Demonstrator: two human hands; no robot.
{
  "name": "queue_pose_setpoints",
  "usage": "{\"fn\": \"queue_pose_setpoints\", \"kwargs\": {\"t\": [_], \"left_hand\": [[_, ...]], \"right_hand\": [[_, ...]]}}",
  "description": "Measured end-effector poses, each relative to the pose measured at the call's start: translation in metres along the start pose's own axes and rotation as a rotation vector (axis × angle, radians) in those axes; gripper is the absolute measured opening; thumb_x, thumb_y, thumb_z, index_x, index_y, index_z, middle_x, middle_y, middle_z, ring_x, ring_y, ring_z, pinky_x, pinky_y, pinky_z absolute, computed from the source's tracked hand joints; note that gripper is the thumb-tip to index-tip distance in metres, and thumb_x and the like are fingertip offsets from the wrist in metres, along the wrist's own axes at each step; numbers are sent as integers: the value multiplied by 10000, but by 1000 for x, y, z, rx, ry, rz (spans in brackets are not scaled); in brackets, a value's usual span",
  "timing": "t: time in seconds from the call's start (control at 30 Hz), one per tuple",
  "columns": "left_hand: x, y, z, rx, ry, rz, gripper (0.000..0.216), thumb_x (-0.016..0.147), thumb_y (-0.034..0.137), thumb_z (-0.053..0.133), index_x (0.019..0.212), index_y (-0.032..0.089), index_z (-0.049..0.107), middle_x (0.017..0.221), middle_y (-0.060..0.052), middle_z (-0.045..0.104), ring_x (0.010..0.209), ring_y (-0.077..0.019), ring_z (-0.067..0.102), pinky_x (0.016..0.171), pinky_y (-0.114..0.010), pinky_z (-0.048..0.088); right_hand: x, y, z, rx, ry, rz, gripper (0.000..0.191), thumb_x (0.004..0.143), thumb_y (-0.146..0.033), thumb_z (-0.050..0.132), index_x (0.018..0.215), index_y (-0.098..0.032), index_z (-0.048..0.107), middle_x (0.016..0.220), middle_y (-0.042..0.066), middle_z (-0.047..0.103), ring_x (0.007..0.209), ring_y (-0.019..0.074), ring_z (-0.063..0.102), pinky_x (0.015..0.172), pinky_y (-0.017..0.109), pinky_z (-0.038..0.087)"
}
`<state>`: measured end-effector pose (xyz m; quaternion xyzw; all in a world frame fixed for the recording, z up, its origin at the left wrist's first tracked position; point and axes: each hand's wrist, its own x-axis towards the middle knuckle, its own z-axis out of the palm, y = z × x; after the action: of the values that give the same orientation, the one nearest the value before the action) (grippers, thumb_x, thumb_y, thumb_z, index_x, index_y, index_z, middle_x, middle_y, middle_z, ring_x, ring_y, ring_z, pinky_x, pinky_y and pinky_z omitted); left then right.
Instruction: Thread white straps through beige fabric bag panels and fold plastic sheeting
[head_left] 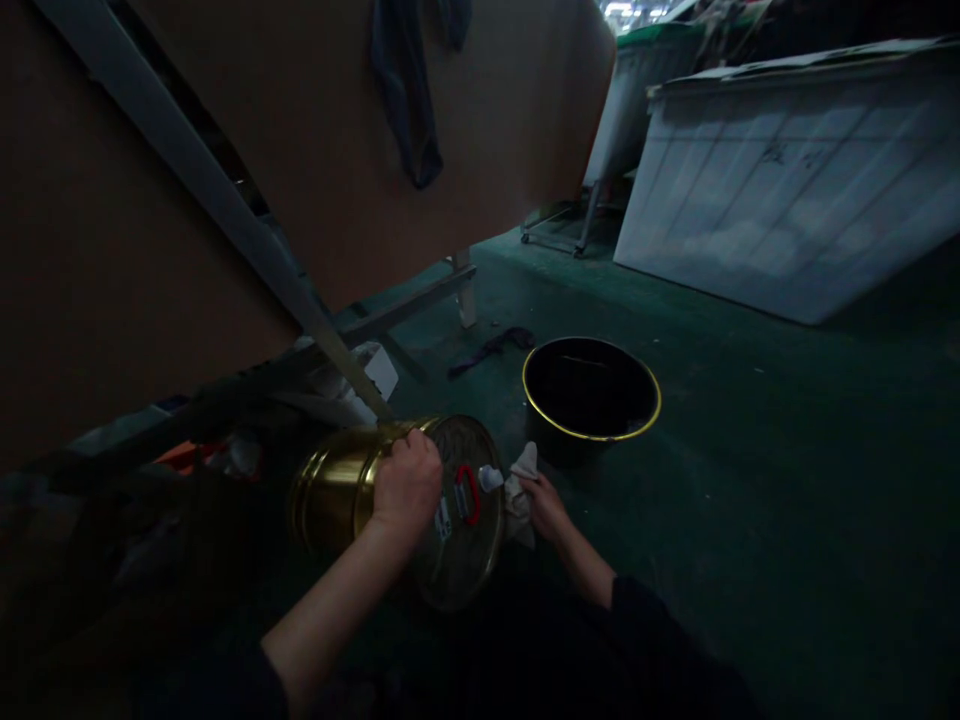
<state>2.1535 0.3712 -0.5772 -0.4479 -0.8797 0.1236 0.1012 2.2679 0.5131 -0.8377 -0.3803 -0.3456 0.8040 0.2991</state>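
Note:
A gold metal drum (337, 490) lies tipped on its side in front of me, its flat lid with a red handle (468, 494) and a small white spout (489, 478) facing me. My left hand (407, 483) grips the drum's rim at the top, fingers curled over the edge. My right hand (541, 503) is closed on a white cloth (520, 480) held right beside the spout. A black bucket with a gold rim (592, 432) stands on the floor just beyond the drum.
A large brown board (360, 140) on a slanted metal frame (225, 215) leans overhead at the left. White bins (795, 180) stand at the back right. A dark rag (491, 347) lies on the green floor (787, 470).

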Motion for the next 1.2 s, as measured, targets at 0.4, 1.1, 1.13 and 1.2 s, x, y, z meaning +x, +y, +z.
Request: {"fn": "queue_pose_setpoints", "kwargs": {"t": [0.4,1.1,1.13,1.2], "left_hand": [[6,72,4,-52,-69,65,351,803,19,253,865,48,597,814,-153,528,747,-230,559,528,-282,460],[10,140,45,-134,-210,328,316,813,33,288,901,80,587,845,-134,546,763,-235,589,558,-299,488],[11,142,47,-130,-214,338,317,815,31,284,903,79,584,850,-137,546,766,-237,591,556,-302,489],[15,145,49,-118,-215,353,309,817,32,287,906,78,579,860,-138,549,778,-237,595,563,-302,490]], "right_hand": [[6,17,-36,182,10,7,348,542,-259,723,854,-168,601,767,5,677,717,176,612,690,289,459],[10,37,-78,194,-87,119,336,581,-302,685,871,-142,627,772,44,694,736,209,624,745,343,446],[10,38,-79,190,-83,123,343,577,-308,686,872,-144,628,765,44,693,738,212,624,746,346,445],[10,40,-80,179,-71,122,343,565,-314,689,861,-151,631,748,39,690,735,215,622,743,347,444]]}}
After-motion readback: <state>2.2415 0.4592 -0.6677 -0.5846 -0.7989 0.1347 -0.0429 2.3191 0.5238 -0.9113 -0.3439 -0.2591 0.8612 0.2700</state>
